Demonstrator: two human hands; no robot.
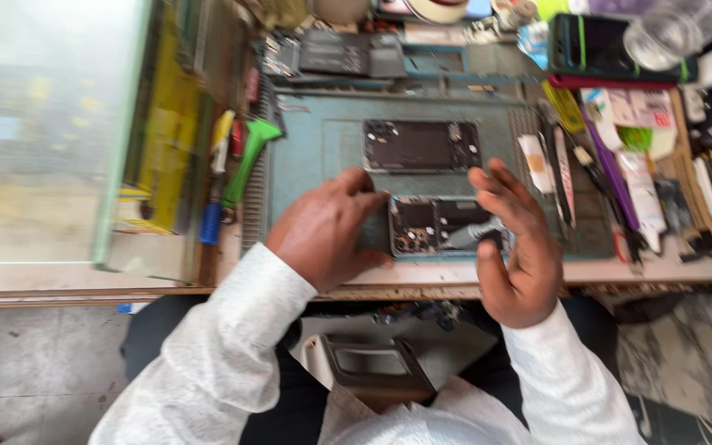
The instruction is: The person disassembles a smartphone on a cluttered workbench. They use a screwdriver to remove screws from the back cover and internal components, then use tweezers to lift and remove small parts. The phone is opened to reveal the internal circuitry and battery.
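My left hand is pressed on the left end of the opened phone, fingers curled against it. Right hand sits open at its right end, gripping nothing. Phone's on the blue mat, near edge.

A worn wooden workbench spans three o'clock; a daylit glass pane fills ten o'clock; grey concrete floor lies at eight o'clock.

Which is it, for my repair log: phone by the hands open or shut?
Open: the phone lies without its back cover, its internal parts exposed.
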